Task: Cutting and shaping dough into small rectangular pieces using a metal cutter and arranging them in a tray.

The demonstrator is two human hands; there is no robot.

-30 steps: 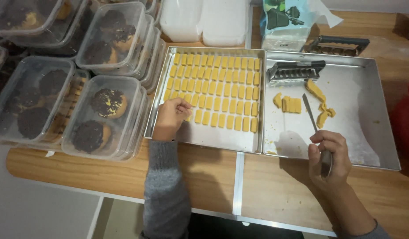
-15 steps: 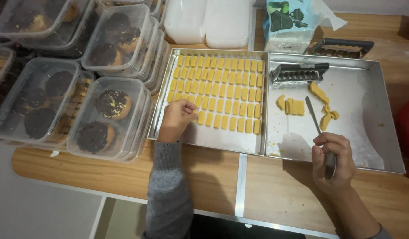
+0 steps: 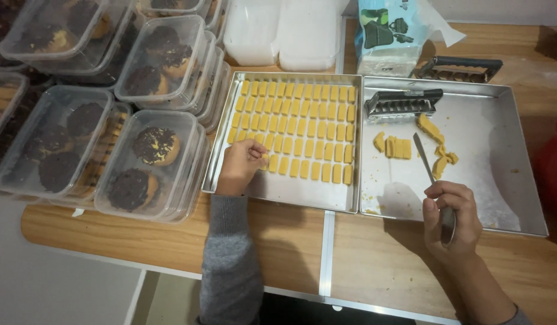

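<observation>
Left hand (image 3: 241, 165) pinches a yellow dough piece (image 3: 261, 160), mostly hidden, in the left tray (image 3: 278, 191); right hand (image 3: 452, 218) grips a knife (image 3: 429, 170), handle covered.

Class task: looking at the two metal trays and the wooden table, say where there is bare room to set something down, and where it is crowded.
Free: the right tray's floor right of the dough scraps, and the left tray's front strip below the yellow rows. Crowded: the stacked plastic containers at left.

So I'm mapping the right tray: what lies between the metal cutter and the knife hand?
In the head view, loose yellow dough pieces and the knife blade lie between the metal cutter and the right hand.
</observation>
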